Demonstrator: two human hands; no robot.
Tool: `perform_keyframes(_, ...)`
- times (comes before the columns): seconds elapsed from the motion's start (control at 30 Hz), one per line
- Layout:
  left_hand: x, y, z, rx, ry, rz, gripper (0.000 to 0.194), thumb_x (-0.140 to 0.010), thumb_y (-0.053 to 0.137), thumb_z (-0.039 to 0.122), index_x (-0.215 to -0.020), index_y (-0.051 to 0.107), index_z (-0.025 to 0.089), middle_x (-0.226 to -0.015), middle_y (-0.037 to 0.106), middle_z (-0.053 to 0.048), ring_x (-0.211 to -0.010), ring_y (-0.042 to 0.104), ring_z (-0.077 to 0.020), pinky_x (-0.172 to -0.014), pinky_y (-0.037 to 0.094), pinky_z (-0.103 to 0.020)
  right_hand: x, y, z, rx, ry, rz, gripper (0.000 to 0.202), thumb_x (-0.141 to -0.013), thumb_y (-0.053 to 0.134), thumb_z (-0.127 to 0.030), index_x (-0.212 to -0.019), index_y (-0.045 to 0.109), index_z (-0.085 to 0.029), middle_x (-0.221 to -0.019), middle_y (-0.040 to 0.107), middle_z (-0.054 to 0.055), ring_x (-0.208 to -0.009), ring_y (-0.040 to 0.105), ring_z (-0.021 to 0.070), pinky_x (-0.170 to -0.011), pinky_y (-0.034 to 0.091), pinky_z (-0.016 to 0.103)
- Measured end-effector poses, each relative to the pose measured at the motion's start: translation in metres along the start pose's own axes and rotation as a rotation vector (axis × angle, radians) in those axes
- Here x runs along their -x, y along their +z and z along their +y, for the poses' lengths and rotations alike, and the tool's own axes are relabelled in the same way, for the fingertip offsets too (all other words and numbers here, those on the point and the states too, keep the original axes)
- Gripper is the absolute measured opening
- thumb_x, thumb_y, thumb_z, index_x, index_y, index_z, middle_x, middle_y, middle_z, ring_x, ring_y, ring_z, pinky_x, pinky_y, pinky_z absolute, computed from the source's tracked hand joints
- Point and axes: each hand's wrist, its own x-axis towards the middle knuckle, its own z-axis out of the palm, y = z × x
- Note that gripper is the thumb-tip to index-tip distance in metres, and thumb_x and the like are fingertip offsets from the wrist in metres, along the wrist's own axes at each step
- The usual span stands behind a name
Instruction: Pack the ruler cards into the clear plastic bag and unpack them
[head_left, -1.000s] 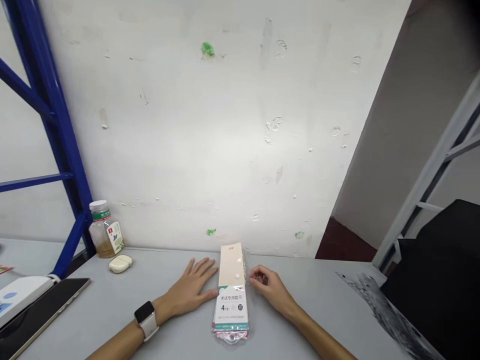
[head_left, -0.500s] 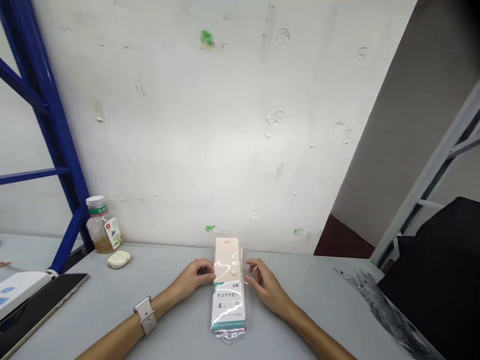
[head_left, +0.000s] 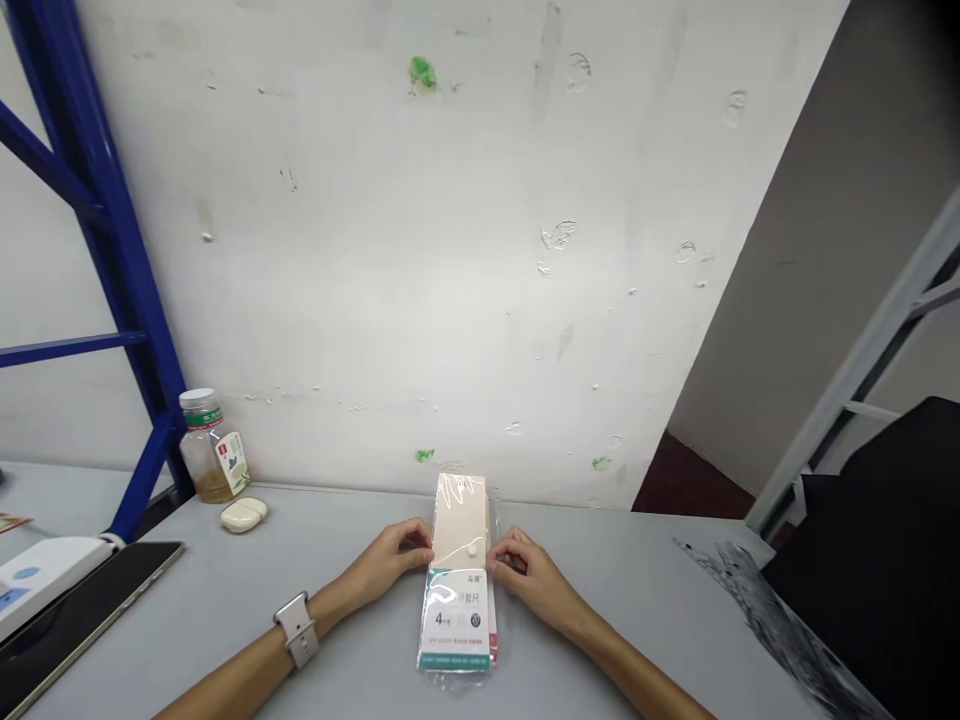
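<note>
A ruler set package (head_left: 459, 600) lies upright in front of me on the grey table, a beige case and a white-and-teal printed card inside a clear plastic sleeve. A second layer with a pink edge peeks out along its right side. My left hand (head_left: 394, 555) pinches the left edge of the package at mid-height, thumb and fingers together. On the opposite edge, the fingertips of my right hand (head_left: 529, 570) are closed on the plastic. A pale watch (head_left: 298, 630) sits on my left wrist.
A plastic jar (head_left: 214, 450) and a small cream case (head_left: 244, 514) stand at the back left. Nearer are a dark phone-like slab (head_left: 75, 620) and a white device (head_left: 52, 570). A blue metal frame (head_left: 127, 250) rises at left; a black object (head_left: 885, 560) is at right.
My right fingers, previously apart beside the package, have closed on its right edge. The package has tilted slightly, showing more of its pink-edged layer. The whole view has shifted a little.
</note>
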Motion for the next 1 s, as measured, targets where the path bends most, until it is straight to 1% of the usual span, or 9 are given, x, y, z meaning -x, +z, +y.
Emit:
perform_keyframes(0.13, 0.000, 0.001, 0.001, 0.043, -0.008, -0.030, 0.021, -0.081, 0.064, 0.041, -0.080, 0.059, 0.020, -0.085, 0.065, -0.001, -0.085, 0.060, -0.0211, -0.080, 0.046, -0.033, 0.000, 0.001, 0.000, 0.018, 0.006, 0.029, 0.031, -0.087, 0.054, -0.050, -0.086, 0.071, -0.024, -0.083, 0.049, 0.001, -0.079, 0.049, 0.0185, -0.075, 0.043, 0.031)
perform_keyframes(0.23, 0.001, 0.001, 0.000, 0.062, -0.009, -0.035, 0.020, -0.082, 0.063, 0.039, -0.079, 0.057, 0.021, -0.084, 0.065, -0.001, -0.084, 0.059, -0.0204, -0.079, 0.046, -0.032, 0.000, 0.001, -0.001, -0.011, 0.017, 0.029, 0.027, -0.086, 0.057, -0.047, -0.087, 0.072, -0.024, -0.083, 0.048, 0.000, -0.078, 0.049, 0.0177, -0.075, 0.042, 0.031)
perform_keyframes(0.33, 0.001, 0.001, -0.002, 0.060, -0.005, -0.029, 0.018, -0.081, 0.064, 0.038, -0.079, 0.058, 0.021, -0.084, 0.064, 0.000, -0.084, 0.058, -0.0202, -0.079, 0.045, -0.032, 0.000, 0.001, 0.000, -0.054, 0.041, 0.004, 0.025, -0.082, 0.061, -0.046, -0.084, 0.072, -0.023, -0.081, 0.048, 0.000, -0.075, 0.048, 0.0166, -0.073, 0.041, 0.030)
perform_keyframes(0.43, 0.000, 0.000, -0.003, 0.045, -0.008, -0.029, 0.020, -0.080, 0.065, 0.039, -0.079, 0.059, 0.020, -0.084, 0.065, -0.001, -0.085, 0.058, -0.0208, -0.079, 0.044, -0.032, -0.001, 0.000, 0.001, -0.098, 0.057, -0.029, 0.029, -0.080, 0.063, -0.049, -0.078, 0.072, -0.021, -0.080, 0.051, 0.000, -0.071, 0.047, 0.0157, -0.069, 0.039, 0.030)
perform_keyframes(0.63, -0.001, 0.001, 0.001, -0.028, -0.010, -0.051, 0.025, -0.078, 0.068, 0.044, -0.076, 0.063, 0.019, -0.083, 0.067, -0.002, -0.085, 0.060, -0.0219, -0.080, 0.045, -0.032, -0.002, -0.002, 0.000, -0.155, 0.061, -0.097, 0.033, -0.081, 0.062, -0.050, -0.072, 0.069, -0.019, -0.082, 0.054, 0.001, -0.074, 0.048, 0.0161, -0.071, 0.038, 0.029)
perform_keyframes(0.83, 0.000, 0.001, 0.010, -0.093, 0.006, -0.086, 0.026, -0.084, 0.062, 0.043, -0.073, 0.067, 0.020, -0.083, 0.067, -0.001, -0.084, 0.058, -0.0205, -0.079, 0.043, -0.030, -0.001, -0.003, -0.001, -0.168, 0.063, -0.112, 0.031, -0.081, 0.062, -0.048, -0.070, 0.066, -0.020, -0.081, 0.055, 0.000, -0.073, 0.046, 0.0154, -0.068, 0.037, 0.028)
perform_keyframes(0.9, 0.000, 0.000, 0.011, -0.060, -0.007, -0.108, 0.025, -0.084, 0.064, 0.043, -0.072, 0.067, 0.021, -0.083, 0.066, -0.001, -0.084, 0.058, -0.0204, -0.080, 0.042, -0.030, -0.002, -0.005, 0.000, -0.187, 0.068, -0.126, 0.030, -0.080, 0.064, -0.048, -0.070, 0.066, -0.020, -0.082, 0.056, 0.000, -0.072, 0.047, 0.0151, -0.068, 0.037, 0.028)
perform_keyframes(1.0, 0.000, -0.003, 0.008, 0.061, -0.042, -0.142, 0.026, -0.081, 0.067, 0.045, -0.072, 0.065, 0.020, -0.082, 0.066, -0.001, -0.083, 0.059, -0.0203, -0.078, 0.043, -0.031, -0.005, -0.013, 0.002, -0.217, 0.092, -0.166, 0.028, -0.078, 0.066, -0.046, -0.071, 0.067, -0.019, -0.083, 0.057, 0.000, -0.072, 0.049, 0.0147, -0.067, 0.038, 0.028)
